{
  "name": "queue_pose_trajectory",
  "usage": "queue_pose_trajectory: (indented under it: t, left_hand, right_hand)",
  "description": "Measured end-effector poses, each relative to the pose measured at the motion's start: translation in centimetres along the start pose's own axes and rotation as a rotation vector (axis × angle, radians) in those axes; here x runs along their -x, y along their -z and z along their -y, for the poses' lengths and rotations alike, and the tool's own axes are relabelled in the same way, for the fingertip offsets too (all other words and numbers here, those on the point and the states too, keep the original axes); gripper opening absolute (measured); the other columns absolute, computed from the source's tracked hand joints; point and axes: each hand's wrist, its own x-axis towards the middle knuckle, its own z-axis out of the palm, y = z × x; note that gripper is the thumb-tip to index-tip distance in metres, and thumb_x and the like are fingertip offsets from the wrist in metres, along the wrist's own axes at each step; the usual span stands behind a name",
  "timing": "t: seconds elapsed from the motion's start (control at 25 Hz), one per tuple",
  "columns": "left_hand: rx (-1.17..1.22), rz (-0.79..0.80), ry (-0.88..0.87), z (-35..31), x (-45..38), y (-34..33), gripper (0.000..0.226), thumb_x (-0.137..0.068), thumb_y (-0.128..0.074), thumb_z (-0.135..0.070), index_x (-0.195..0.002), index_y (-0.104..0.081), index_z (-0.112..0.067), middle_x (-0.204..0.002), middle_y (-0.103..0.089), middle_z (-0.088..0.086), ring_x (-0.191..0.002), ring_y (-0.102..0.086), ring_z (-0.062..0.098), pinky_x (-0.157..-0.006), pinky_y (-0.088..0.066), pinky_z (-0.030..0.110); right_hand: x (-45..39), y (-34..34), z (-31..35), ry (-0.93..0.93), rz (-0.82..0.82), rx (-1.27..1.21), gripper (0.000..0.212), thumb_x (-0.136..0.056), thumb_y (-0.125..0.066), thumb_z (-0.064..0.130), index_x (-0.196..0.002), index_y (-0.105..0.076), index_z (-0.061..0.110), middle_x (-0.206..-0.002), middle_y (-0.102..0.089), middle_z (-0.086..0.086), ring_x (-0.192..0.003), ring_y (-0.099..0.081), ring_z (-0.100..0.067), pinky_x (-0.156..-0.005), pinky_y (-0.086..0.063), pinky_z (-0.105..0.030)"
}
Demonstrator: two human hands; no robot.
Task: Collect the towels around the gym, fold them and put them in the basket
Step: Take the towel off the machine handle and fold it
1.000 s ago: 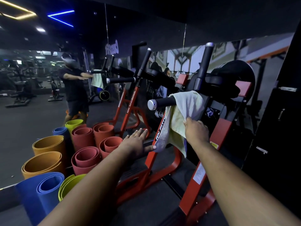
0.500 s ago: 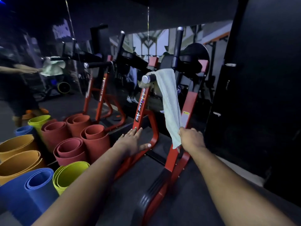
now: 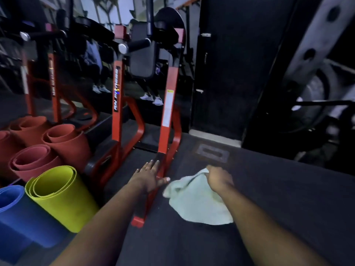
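A pale green towel (image 3: 196,202) hangs bunched from my right hand (image 3: 218,179), which grips its upper edge low in front of me, above the dark floor. My left hand (image 3: 148,175) is stretched out flat with fingers spread, just left of the towel and over the base of the red machine (image 3: 167,112). The machine's black handle (image 3: 134,45) is bare. No basket is in view.
Rolled mats stand at the left: red ones (image 3: 34,160), a yellow-green one (image 3: 61,196) and a blue one (image 3: 17,214). A mirror wall behind the machine reflects it. A black door (image 3: 230,73) stands at the right, with a weight rack (image 3: 317,83) further right.
My right hand has pulled the towel off the machine's handle and brought it down near the floor. The view has tilted down and swung right. My left hand stays open.
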Motion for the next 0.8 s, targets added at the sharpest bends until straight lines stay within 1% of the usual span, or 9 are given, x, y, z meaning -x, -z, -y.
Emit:
queue_pose_trajectory:
  t: [0.08, 0.28, 0.36, 0.44, 0.48, 0.52, 0.56, 0.68, 0.8]
  left_hand:
    - [-0.029, 0.077, -0.046, -2.1, 2.6, -4.1, 0.107, -0.086, -0.040, -0.083, -0.163, 0.001, -0.022, -0.171, 0.003, 0.005, -0.158, 0.000, 0.020, -0.126, -0.009, 0.048]
    - [-0.098, 0.187, -0.189, -8.3, 11.1, -13.6, 0.110, -0.084, -0.036, -0.086, -0.163, 0.001, -0.020, -0.171, 0.001, 0.006, -0.158, 0.000, 0.021, -0.127, -0.011, 0.048]
    - [-0.135, 0.239, -0.274, -11.5, 15.6, -16.4, 0.121, -0.072, -0.024, -0.096, -0.163, 0.001, -0.021, -0.171, 0.002, 0.005, -0.158, 0.000, 0.021, -0.126, -0.011, 0.049]
    - [-0.195, 0.270, -0.368, -14.0, 19.8, -19.4, 0.142, -0.048, -0.004, -0.105, -0.163, 0.002, -0.022, -0.171, 0.003, 0.004, -0.158, 0.000, 0.021, -0.125, -0.010, 0.050]
    - [-0.220, 0.283, -0.414, -15.1, 21.6, -20.7, 0.148, -0.041, 0.002, -0.106, -0.163, 0.003, -0.022, -0.171, 0.004, 0.004, -0.158, 0.001, 0.021, -0.125, -0.009, 0.051]
    - [-0.230, 0.316, -0.450, -16.1, 23.5, -21.7, 0.147, -0.042, 0.002, -0.106, -0.163, 0.003, -0.022, -0.171, 0.005, 0.003, -0.158, 0.002, 0.021, -0.125, -0.009, 0.051]
    - [-0.240, 0.347, -0.482, -16.9, 25.5, -22.6, 0.141, -0.049, -0.003, -0.105, -0.163, 0.004, -0.023, -0.171, 0.007, 0.003, -0.158, 0.003, 0.021, -0.125, -0.008, 0.051]
    - [-0.290, 0.358, -0.582, -18.4, 30.0, -24.9, 0.109, -0.083, -0.031, -0.088, -0.163, 0.005, -0.023, -0.171, 0.009, 0.002, -0.157, 0.006, 0.020, -0.126, -0.006, 0.049]
    - [-0.333, 0.380, -0.708, -19.7, 33.8, -26.0, 0.103, -0.089, -0.038, -0.081, -0.163, 0.005, -0.023, -0.171, 0.010, 0.002, -0.157, 0.006, 0.021, -0.126, -0.005, 0.048]
  right_hand:
    - [5.1, -2.4, -3.2, -0.069, 0.029, -0.039, 0.021, -0.100, -0.047, 0.039, -0.113, -0.060, 0.030, -0.122, -0.068, -0.008, -0.112, -0.065, -0.034, -0.091, -0.051, -0.039]
    - [19.9, -7.1, -11.2, -0.182, 0.047, -0.020, 0.018, -0.097, -0.051, 0.039, -0.104, -0.062, 0.026, -0.110, -0.071, -0.002, -0.101, -0.068, -0.030, -0.073, -0.044, -0.031]
    - [26.6, -7.8, -14.3, -0.239, 0.035, -0.031, 0.019, -0.096, -0.053, 0.039, -0.102, -0.063, 0.025, -0.105, -0.071, -0.002, -0.098, -0.068, -0.030, -0.071, -0.042, -0.031]
    - [33.3, -8.9, -17.0, -0.317, 0.006, -0.043, 0.019, -0.096, -0.053, 0.038, -0.102, -0.064, 0.024, -0.102, -0.070, -0.003, -0.096, -0.068, -0.031, -0.069, -0.041, -0.032]
    - [36.4, -9.4, -18.0, -0.352, -0.008, -0.043, 0.018, -0.095, -0.053, 0.037, -0.102, -0.064, 0.023, -0.102, -0.071, -0.003, -0.095, -0.068, -0.032, -0.068, -0.041, -0.032]
    - [39.6, -9.7, -18.8, -0.381, -0.010, -0.042, 0.018, -0.095, -0.054, 0.037, -0.101, -0.063, 0.023, -0.101, -0.071, -0.003, -0.094, -0.068, -0.032, -0.068, -0.041, -0.033]
    - [42.8, -10.0, -19.3, -0.412, -0.005, -0.046, 0.018, -0.095, -0.054, 0.037, -0.100, -0.063, 0.023, -0.101, -0.071, -0.003, -0.094, -0.067, -0.031, -0.069, -0.043, -0.033]
    - [50.7, -10.5, -19.9, -0.509, 0.009, -0.038, 0.019, -0.096, -0.053, 0.037, -0.104, -0.064, 0.023, -0.106, -0.070, -0.003, -0.102, -0.066, -0.031, -0.078, -0.048, -0.037]
    - [57.4, -10.3, -19.3, -0.618, -0.030, -0.024, 0.017, -0.097, -0.053, 0.032, -0.104, -0.064, 0.022, -0.106, -0.069, -0.004, -0.105, -0.065, -0.030, -0.079, -0.046, -0.035]
